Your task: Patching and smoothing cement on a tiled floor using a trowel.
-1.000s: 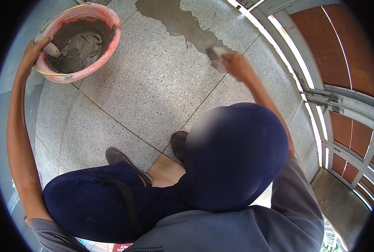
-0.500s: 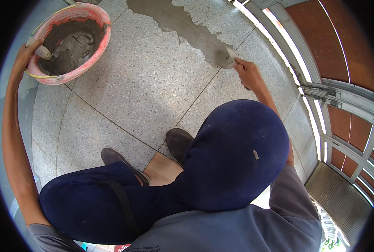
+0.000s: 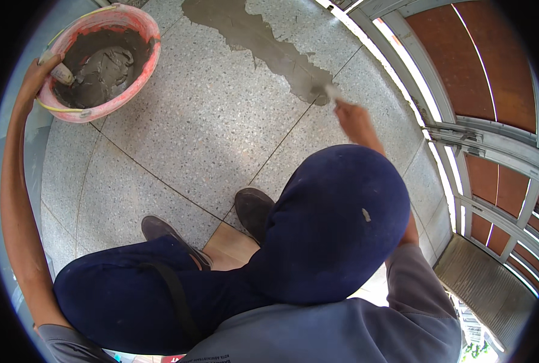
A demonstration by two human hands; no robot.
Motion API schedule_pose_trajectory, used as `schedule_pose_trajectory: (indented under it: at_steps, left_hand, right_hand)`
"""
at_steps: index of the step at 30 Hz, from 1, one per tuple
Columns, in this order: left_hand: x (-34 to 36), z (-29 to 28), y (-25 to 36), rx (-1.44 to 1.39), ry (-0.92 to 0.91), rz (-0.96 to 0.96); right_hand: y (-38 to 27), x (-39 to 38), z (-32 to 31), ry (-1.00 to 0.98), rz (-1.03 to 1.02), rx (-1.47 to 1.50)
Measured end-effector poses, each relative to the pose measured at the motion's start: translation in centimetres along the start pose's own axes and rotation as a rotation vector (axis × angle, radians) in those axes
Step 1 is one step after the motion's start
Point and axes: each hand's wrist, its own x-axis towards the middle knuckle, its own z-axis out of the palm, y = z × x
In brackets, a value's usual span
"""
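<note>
A round red-pink bucket (image 3: 122, 101), smeared with grey mortar (image 3: 107, 71), stands tilted at the far left. My left hand (image 3: 42, 74) is closed on its left rim, next to a pale, mortar-smeared piece (image 3: 62, 74) that I cannot make out. Ahead on the right, my right hand (image 3: 356, 123) grips a small putty knife (image 3: 331, 92), blurred by motion. Its pale blade meets the near end of a long, ragged strip of wet grey mortar (image 3: 275, 51) spread across the floor tiles.
Speckled grey tiles (image 3: 178, 121) with dark joints make up the floor. Along the right runs a metal-framed door (image 3: 463, 130) with brown panels. My shoes (image 3: 254, 212) and bent knees in dark blue trousers (image 3: 336, 224) are close below. A brown tile (image 3: 226, 242) lies between my feet.
My right hand has moved slightly down and left with the putty knife. The mortar's near end now reaches a little farther over the tile joint. My left hand stays on the bucket.
</note>
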Motion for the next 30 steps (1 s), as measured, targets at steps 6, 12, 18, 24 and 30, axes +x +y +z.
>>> schedule_pose_trajectory:
  at_steps: [6, 12, 18, 24, 30]
  left_hand:
    - [0.3, 0.3, 2.1, -0.057, -0.028, 0.013]
    - [-1.1, -0.6, 0.9, -0.032, -0.03, -0.036]
    - [-0.2, 0.5, 2.1, -0.018, -0.007, 0.013]
    - [-1.8, -0.1, 3.0, 0.002, 0.008, -0.024]
    - [-1.9, -0.2, 2.6, -0.037, -0.009, 0.009]
  right_hand:
    - [1.9, 0.7, 5.1, -0.084, 0.147, -0.263]
    - [-5.5, -2.4, 1.6, -0.191, 0.012, 0.116]
    - [-4.4, 8.7, 1.8, 0.123, -0.073, -0.012]
    - [-6.6, 5.6, 3.8, -0.18, -0.091, -0.202]
    - [-9.0, 7.4, 1.3, -0.219, -0.273, 0.122]
